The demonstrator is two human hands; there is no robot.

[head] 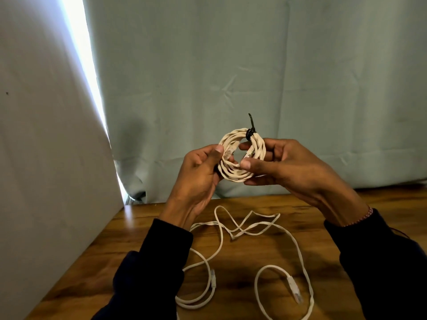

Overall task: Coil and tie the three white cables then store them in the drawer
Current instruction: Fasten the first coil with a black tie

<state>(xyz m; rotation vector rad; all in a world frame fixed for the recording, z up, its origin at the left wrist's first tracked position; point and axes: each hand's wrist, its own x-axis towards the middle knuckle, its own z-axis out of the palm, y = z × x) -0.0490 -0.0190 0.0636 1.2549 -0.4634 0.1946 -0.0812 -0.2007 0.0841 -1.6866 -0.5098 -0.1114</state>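
Both hands hold one coil (241, 155) raised above the table (323, 209), in front of the curtain (231, 65). Left hand (201, 172) grips the coil's left side, thumb laid over the strands. Right hand (277, 165) pinches the right side, thumb in front and fingers curled behind. A black tie (250, 130) is cinched round the coil's top, its tail sticking up. Two plugs sit inside the ring near the thumbs, likely tucked there so the ends do not spring loose.

Judgement: this coil looks finished and tied; holding it from both sides keeps the loops flat for a check before storing.

On the table, near side, loose cable (242, 229) lies in open loops and crossings. Plugs show at near left (213, 277) and near right (293, 288). Cannot tell where one cable ends and the next begins. These are not yet coiled.

No drawer in view. A pale panel (46, 135) stands at left.
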